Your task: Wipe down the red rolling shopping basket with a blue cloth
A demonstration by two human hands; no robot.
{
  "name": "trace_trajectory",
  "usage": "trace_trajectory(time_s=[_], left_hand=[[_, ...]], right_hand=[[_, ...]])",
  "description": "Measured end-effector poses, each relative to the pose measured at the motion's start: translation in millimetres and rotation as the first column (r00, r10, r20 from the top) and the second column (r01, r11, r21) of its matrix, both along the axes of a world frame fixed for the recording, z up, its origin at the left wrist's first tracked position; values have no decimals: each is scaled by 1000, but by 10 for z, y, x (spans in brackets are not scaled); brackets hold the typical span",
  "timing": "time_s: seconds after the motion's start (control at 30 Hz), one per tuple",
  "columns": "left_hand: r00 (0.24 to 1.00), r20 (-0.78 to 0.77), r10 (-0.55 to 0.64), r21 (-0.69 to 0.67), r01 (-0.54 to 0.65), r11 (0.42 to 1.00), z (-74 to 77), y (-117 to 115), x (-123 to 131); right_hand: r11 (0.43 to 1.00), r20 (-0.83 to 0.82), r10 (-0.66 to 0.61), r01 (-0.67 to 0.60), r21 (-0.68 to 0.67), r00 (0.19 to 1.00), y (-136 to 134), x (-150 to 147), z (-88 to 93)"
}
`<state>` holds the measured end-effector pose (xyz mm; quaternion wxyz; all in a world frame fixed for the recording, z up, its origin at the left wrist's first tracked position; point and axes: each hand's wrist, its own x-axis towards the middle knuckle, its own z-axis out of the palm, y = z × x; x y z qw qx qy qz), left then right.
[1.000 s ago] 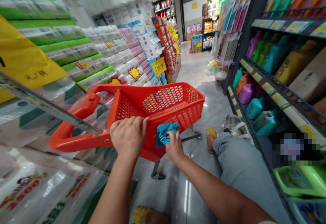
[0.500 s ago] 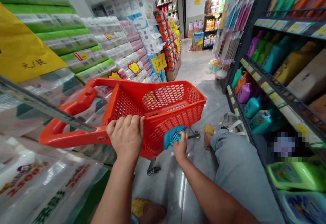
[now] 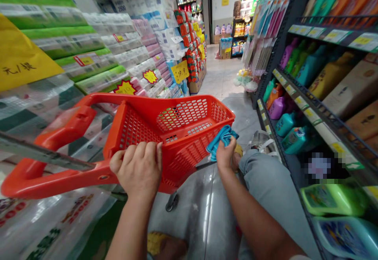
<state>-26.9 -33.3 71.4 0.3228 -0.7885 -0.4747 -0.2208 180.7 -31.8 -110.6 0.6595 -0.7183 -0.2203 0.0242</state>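
Observation:
An orange-red plastic shopping cart with lattice sides stands before me, its handle toward the lower left. My left hand is closed over the near top rim, where the handle meets the basket. In my right hand is a crumpled blue cloth, gripped in the fingers against the outside of the near wall, close to the front corner. No goods show inside the basket. A caster wheel is visible beneath it.
Tissue packs are stacked along the left, with a yellow price sign and a metal bar crossing the handle. On the right, a shelf rack holds bottles close to my knee. A grey floor aisle runs ahead.
My right hand has moved the blue cloth rightward and up along the cart's near wall, toward its front corner. The cart appears shifted slightly left in view. My left hand keeps its grip.

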Motion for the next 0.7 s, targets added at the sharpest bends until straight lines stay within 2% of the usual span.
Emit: trace_trajectory(time_s=[0.07,0.23,0.27,0.4,0.47,0.53,0.6,0.67,0.7], left_hand=[[999,-26,21,1,-21,1000,1,-30,-9],[997,-67,47,60,-43,997,-8,-48,-38],[997,-69,45,64,-40,997,-10,-50,-49],[996,-79,36,63,-31,998,3,-105,-94],[996,-80,46,56,-41,998,34,-167,-88],[995,-76,65,41,-62,997,74,-240,-55],[995,-59,80,25,-79,997,104,-306,-14],[998,-39,57,23,-56,998,105,-352,4],[999,-31,31,28,-30,999,93,-366,-2]], right_hand=[[1000,21,9,-9,19,1000,-25,38,166],[972,185,219,-230,40,958,-197,-229,458],[975,188,208,-219,41,960,-210,-192,503],[998,125,43,-49,42,991,-192,159,749],[991,200,133,-135,-6,971,-224,168,914],[935,346,352,-341,-95,869,-312,1,1084],[832,463,547,-514,-208,698,-409,-201,1225],[777,505,623,-547,-312,597,-461,-257,1318],[777,505,628,-510,-370,592,-464,-200,1347]])
